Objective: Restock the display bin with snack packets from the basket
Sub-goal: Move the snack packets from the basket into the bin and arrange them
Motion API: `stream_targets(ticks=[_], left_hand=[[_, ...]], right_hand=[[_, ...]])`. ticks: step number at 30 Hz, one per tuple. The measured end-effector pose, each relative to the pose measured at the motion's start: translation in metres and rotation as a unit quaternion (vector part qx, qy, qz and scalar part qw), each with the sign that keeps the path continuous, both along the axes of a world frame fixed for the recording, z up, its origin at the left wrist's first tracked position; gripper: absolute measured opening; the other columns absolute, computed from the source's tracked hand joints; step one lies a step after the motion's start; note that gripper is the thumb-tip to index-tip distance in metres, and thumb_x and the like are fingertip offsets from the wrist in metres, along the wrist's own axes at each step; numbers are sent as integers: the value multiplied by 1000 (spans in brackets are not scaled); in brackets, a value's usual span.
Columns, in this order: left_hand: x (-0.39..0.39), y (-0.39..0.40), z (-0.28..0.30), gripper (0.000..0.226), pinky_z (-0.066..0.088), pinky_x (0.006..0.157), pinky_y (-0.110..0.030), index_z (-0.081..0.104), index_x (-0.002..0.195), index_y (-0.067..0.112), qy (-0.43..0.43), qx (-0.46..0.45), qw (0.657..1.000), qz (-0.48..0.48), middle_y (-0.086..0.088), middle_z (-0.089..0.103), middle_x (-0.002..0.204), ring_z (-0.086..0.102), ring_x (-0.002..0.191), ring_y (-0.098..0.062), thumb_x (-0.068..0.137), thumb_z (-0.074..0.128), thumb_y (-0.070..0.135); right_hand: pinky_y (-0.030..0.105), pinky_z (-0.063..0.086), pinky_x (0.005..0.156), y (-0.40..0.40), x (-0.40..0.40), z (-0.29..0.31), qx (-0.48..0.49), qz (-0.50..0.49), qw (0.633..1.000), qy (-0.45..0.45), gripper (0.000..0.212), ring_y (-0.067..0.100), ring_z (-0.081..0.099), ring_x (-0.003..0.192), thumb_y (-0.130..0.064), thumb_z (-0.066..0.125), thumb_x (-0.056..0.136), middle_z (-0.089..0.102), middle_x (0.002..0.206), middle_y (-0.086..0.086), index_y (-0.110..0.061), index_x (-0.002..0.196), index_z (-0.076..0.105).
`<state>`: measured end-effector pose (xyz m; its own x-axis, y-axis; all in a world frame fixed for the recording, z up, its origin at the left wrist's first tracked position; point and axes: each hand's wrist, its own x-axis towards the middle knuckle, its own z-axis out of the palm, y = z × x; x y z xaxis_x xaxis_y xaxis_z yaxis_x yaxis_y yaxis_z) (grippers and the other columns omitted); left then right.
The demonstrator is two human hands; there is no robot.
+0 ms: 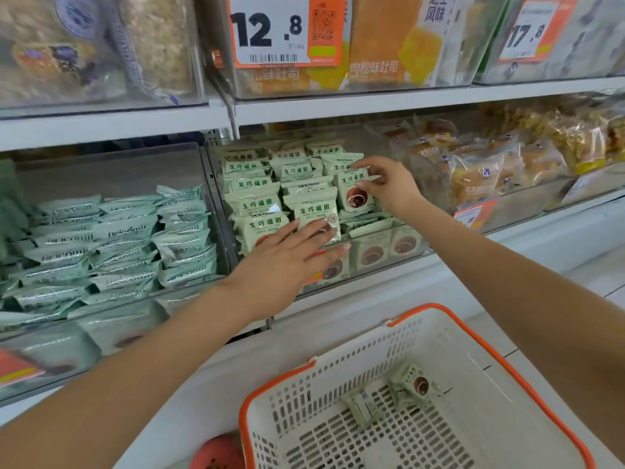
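Two bare hands reach into the clear plastic display bin (pixel 389 262) on the middle shelf, which is packed with rows of pale green snack packets (pixel 252 201) printed with dark green characters and a brown round cake. The left hand (pixel 287 257) lies flat with its fingers spread, palm pressed on the front row of packets at the bin's front edge. The right hand (pixel 389 186) is further back and to the right, its thumb and fingers pinching the edge of one upright pale green packet (pixel 353 192) at the right end of a row. Below the shelf, near the person, sits a white perforated plastic basket with an orange rim (pixel 338 363); two small green packets (pixel 411 384) lie on its bottom, well apart from the bin. To the left, a neighbouring clear bin (pixel 111 174) holds bluish-green packets stacked on their sides, and to the right another bin holds wrapped golden bread pieces (pixel 473 174). Above, an orange and white price tag reading 12.8 (pixel 270 28) hangs on the upper shelf's bin.
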<state>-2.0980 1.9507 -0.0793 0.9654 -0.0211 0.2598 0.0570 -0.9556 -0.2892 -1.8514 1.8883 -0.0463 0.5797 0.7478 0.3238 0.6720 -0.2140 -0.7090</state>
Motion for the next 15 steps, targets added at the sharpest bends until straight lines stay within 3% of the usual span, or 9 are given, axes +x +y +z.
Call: stream_targets(ticks=[2, 4, 5, 7, 9, 12, 15], left_hand=[[2, 0, -1, 81, -13, 113, -34, -6, 149, 30, 28, 13, 999, 23, -3, 2, 160, -10, 146, -21, 91, 45, 6], [2, -1, -1, 81, -15, 112, -34, -12, 146, 31, 41, 17, 999, 28, -2, -2, 160, -13, 146, -21, 92, 43, 6], [2, -2, -1, 84, -10, 113, -37, -7, 147, 30, 22, 25, 999, 16, -4, 4, 160, -6, 146, -23, 89, 48, 5], [1, -5, 0, 89, 9, 116, -45, 21, 149, 24, -10, 66, 998, -10, -10, 26, 155, 18, 144, -27, 74, 63, 1], [3, -9, -5, 83, 17, 115, -48, 39, 144, 18, -27, 83, 996, -35, -13, 36, 150, 30, 140, -29, 67, 63, -3], [10, -23, -14, 68, 19, 112, -46, 45, 140, 11, -41, 89, 991, -87, -16, 40, 147, 34, 138, -30, 73, 48, -2], [18, -47, -40, 62, 21, 112, -43, 51, 133, 10, -28, 88, 992, -88, -16, 48, 141, 44, 131, -30, 72, 54, 2]], right_hand=[[27, 50, 75, -2, -1, -1, -7, -4, 1000, -7, 35, 25, 60, 99, -15, 66, 88, 53, 110, 5, -31, 118, 59], [33, 51, 82, -6, -3, 0, -16, -13, 1000, -18, 44, 23, 58, 101, -16, 65, 88, 54, 114, 5, -30, 127, 51], [35, 51, 87, -8, -5, 2, -15, -15, 1000, -22, 47, 21, 58, 103, -16, 65, 88, 55, 117, 5, -29, 130, 47], [33, 48, 91, -17, -9, 5, 3, -22, 999, -25, 48, 18, 57, 104, -15, 64, 89, 55, 121, 5, -24, 132, 44], [31, 48, 93, -32, -14, 6, 55, -40, 997, -34, 44, 15, 57, 105, -13, 63, 89, 56, 122, 3, -21, 129, 46], [29, 50, 90, -68, -24, -3, 159, -96, 981, -49, 27, 11, 58, 101, -13, 58, 92, 58, 116, 1, -19, 117, 50], [25, 48, 80, -113, -39, -33, 231, -162, 958, -50, 10, 15, 56, 93, -16, 51, 96, 57, 105, 4, -21, 104, 48]])
